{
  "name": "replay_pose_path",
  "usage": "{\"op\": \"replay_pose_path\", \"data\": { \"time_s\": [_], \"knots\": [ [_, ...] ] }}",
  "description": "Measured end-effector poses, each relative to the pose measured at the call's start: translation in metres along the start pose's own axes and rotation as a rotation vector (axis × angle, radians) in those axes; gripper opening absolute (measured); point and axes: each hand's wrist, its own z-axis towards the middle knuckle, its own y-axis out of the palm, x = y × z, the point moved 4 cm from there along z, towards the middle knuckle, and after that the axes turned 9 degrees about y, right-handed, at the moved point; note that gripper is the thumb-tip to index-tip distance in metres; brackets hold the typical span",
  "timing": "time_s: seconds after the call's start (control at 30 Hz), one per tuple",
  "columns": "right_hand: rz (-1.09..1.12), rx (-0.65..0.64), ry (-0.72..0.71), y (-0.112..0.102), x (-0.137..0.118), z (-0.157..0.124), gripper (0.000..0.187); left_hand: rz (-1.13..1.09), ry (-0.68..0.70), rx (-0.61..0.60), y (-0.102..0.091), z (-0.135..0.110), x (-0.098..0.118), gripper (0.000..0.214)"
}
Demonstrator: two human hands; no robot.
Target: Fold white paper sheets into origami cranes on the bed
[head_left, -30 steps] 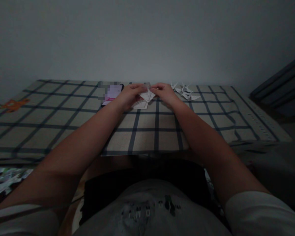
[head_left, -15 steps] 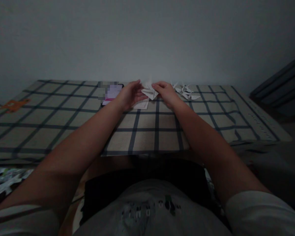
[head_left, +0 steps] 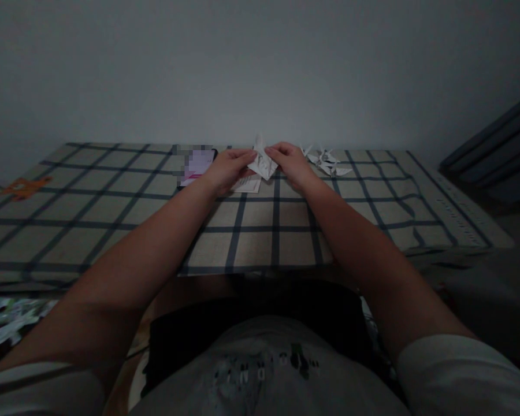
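Note:
Between my two hands is a white folded paper (head_left: 264, 164), pointed at its lower end and with a narrow tip standing up at the top. My left hand (head_left: 229, 167) pinches its left edge, thumb on top. The right edge is gripped by my right hand (head_left: 288, 159), thumb over the near face. Under my left hand lies a flat sheet of paper (head_left: 252, 185), partly covered. Several folded paper cranes (head_left: 328, 160) rest just right of my right hand.
A phone (head_left: 197, 164) with a lit screen lies left of my left hand. The checked tablecloth (head_left: 255, 248) covers the table, which meets a plain wall (head_left: 260, 69). An orange object (head_left: 26, 188) lies at the far left. Crumpled papers (head_left: 13, 320) show below the table's left edge.
My left hand has gone from spread fingers beside the folded paper to a pinch on its left edge. The paper has turned slightly, its upper tip showing more clearly. My right hand has hardly moved.

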Motion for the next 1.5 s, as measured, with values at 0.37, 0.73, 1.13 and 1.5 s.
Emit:
{"op": "replay_pose_path", "data": {
  "time_s": [0.37, 0.73, 1.13, 1.5],
  "knots": [
    [-0.006, -0.041, 0.077, 0.013, -0.015, -0.013, 0.036, 0.129, 0.029, 0.086, -0.009, 0.005, -0.005, 0.030],
    [-0.082, -0.009, 0.048, 0.009, -0.016, -0.013, 0.027, 0.111, 0.052, 0.060, -0.007, 0.004, -0.003, 0.031],
    [-0.121, -0.034, 0.062, 0.010, -0.019, -0.015, 0.030, 0.249, 0.049, 0.071, -0.004, -0.001, 0.005, 0.041],
    [-0.197, -0.036, -0.015, 0.008, -0.021, -0.015, 0.028, 0.228, 0.033, 0.078, -0.004, -0.001, 0.003, 0.031]
  ]
}}
